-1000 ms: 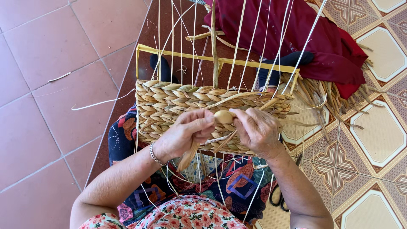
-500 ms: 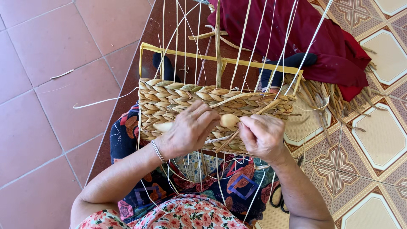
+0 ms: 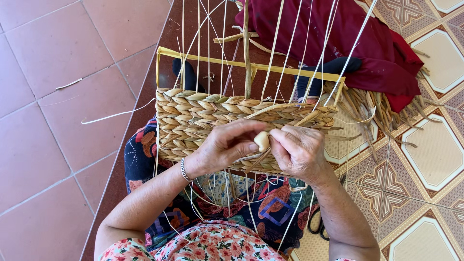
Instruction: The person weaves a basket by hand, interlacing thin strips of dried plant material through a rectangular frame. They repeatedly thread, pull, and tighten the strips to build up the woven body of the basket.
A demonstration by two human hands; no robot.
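A half-woven straw basket (image 3: 203,116) sits on a yellow rectangular frame (image 3: 251,65) over my lap, with thin white upright strands (image 3: 275,43) rising from it. My left hand (image 3: 227,145) and my right hand (image 3: 299,150) meet at the basket's near wall. Both pinch a flat pale straw strand (image 3: 262,141) between thumbs and fingers, pressed against the weave. A silver bracelet (image 3: 184,170) circles my left wrist.
A dark red cloth (image 3: 348,38) lies beyond the frame, with a bundle of dry straw (image 3: 382,111) to its right. Black-handled scissors (image 3: 319,224) rest on the patterned tiles (image 3: 425,159) by my right arm. Plain red tiles (image 3: 58,96) lie left.
Both hands have shifted slightly along the basket wall, and the fingers have closed more tightly over the pale strand. The basket stays put.
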